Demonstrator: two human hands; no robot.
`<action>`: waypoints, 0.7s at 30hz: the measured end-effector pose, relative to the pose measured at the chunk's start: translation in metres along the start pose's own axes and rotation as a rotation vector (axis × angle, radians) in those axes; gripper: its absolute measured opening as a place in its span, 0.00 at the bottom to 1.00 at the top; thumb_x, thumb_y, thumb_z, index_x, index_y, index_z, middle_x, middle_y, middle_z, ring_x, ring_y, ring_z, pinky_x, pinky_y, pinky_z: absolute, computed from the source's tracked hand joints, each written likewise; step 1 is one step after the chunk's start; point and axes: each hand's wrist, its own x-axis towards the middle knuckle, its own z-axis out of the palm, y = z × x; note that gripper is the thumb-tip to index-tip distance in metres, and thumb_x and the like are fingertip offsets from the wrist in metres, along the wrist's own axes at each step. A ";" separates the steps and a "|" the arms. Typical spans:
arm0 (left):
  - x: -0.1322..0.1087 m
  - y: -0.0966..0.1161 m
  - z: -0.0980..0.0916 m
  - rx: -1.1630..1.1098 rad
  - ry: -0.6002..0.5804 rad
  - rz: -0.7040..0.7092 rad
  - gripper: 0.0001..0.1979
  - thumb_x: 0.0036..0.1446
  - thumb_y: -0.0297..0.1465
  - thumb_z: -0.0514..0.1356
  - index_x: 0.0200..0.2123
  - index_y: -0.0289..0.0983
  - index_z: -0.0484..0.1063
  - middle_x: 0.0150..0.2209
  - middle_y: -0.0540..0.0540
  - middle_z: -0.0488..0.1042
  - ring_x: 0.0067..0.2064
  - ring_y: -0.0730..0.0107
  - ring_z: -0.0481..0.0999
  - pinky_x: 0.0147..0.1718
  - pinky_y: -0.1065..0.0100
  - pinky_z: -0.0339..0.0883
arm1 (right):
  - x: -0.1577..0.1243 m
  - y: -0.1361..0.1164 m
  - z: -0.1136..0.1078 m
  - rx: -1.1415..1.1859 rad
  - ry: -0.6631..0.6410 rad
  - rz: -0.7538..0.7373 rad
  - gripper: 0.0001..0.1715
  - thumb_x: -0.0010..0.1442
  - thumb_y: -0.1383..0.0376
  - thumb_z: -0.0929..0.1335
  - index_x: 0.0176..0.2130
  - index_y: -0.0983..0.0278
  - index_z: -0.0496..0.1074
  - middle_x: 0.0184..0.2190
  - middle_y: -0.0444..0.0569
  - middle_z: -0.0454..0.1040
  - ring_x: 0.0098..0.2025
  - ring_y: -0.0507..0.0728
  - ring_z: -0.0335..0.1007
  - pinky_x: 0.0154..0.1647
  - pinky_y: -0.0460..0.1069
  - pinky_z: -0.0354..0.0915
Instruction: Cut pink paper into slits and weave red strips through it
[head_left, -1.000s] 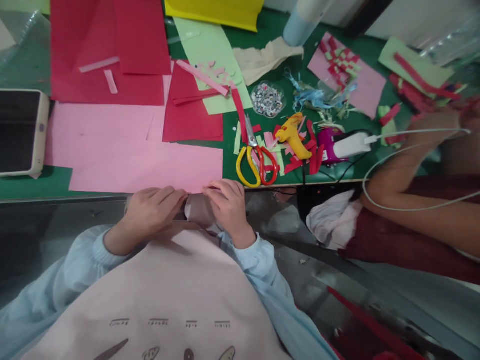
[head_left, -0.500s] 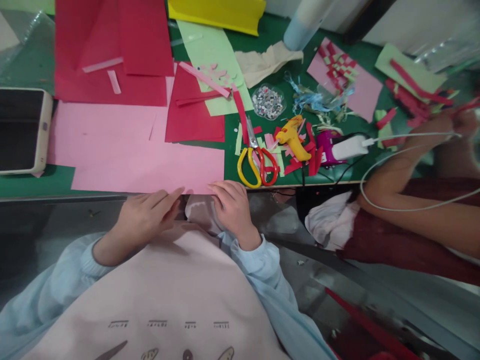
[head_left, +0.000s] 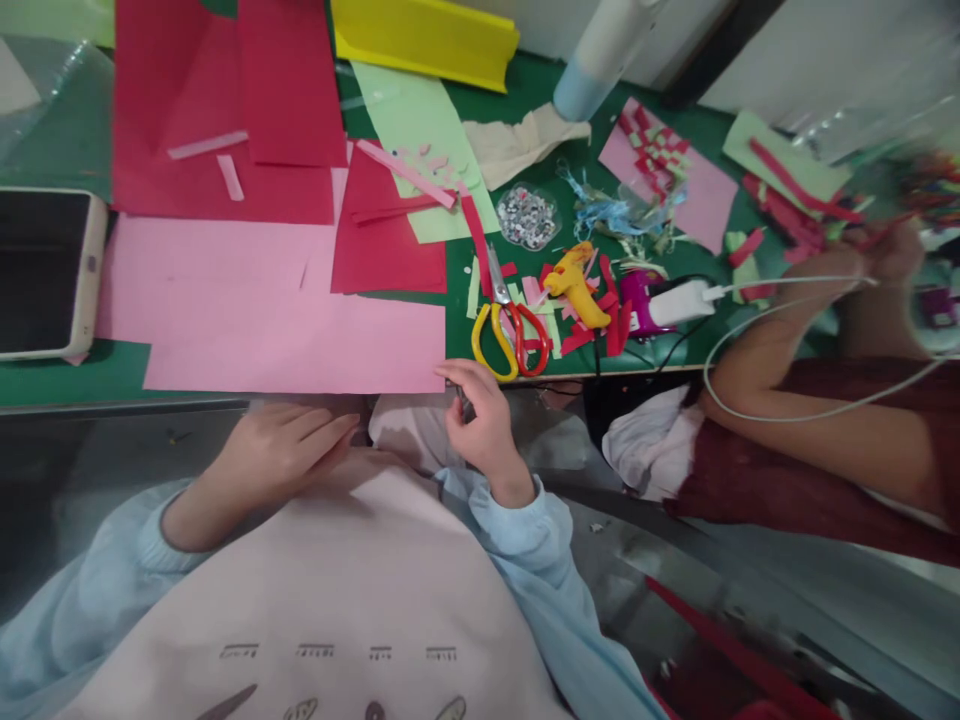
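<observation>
A pink sheet of paper (head_left: 360, 345) lies flat along the front edge of the green table. Below that edge, my left hand (head_left: 274, 450) hovers in front of my apron with its fingers stretched out, holding nothing I can see. At the sheet's lower right corner is my right hand (head_left: 480, 415); its forefinger tip reaches the corner and the thumb stands apart below it. Just beyond it rest scissors (head_left: 504, 310) with one yellow and one red handle. A yellow glue gun (head_left: 577, 285) lies to their right among paper scraps.
Red sheets (head_left: 292, 90) and a phone (head_left: 45, 270) lie at the left. A clear dish of small beads (head_left: 529, 215) sits mid-table. On the right, a white charger (head_left: 682, 300) has a cable passing another person's arm (head_left: 795, 320), whose hands work at the far right.
My left hand has drawn back from the paper's edge, down and left. My right hand has shifted right to the paper's corner, its thumb now apart from the fingers.
</observation>
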 end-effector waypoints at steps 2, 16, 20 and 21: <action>-0.010 -0.004 -0.004 0.096 0.013 0.058 0.05 0.61 0.27 0.63 0.41 0.36 0.74 0.25 0.51 0.75 0.25 0.71 0.72 0.26 0.67 0.63 | 0.005 -0.009 0.001 -0.036 0.006 -0.024 0.31 0.52 0.81 0.59 0.51 0.62 0.72 0.48 0.52 0.75 0.52 0.57 0.71 0.55 0.55 0.69; -0.055 -0.023 -0.033 0.257 0.105 -0.015 0.05 0.58 0.25 0.64 0.39 0.37 0.74 0.21 0.55 0.70 0.22 0.74 0.70 0.25 0.69 0.63 | 0.045 -0.061 0.076 -0.450 -0.428 -0.278 0.20 0.65 0.60 0.70 0.54 0.65 0.72 0.55 0.55 0.74 0.56 0.61 0.66 0.57 0.57 0.62; -0.064 -0.028 -0.034 0.238 0.113 -0.042 0.07 0.58 0.25 0.64 0.41 0.37 0.74 0.22 0.54 0.72 0.23 0.73 0.70 0.25 0.68 0.63 | 0.044 -0.053 0.070 -0.473 -0.423 -0.290 0.15 0.67 0.62 0.68 0.52 0.63 0.74 0.52 0.53 0.76 0.54 0.60 0.68 0.56 0.56 0.61; -0.065 -0.029 -0.033 0.237 0.116 -0.046 0.07 0.58 0.25 0.64 0.41 0.38 0.74 0.22 0.54 0.72 0.22 0.72 0.70 0.24 0.68 0.63 | 0.045 -0.052 0.068 -0.473 -0.423 -0.295 0.14 0.68 0.62 0.67 0.51 0.63 0.75 0.52 0.52 0.76 0.54 0.59 0.68 0.56 0.56 0.61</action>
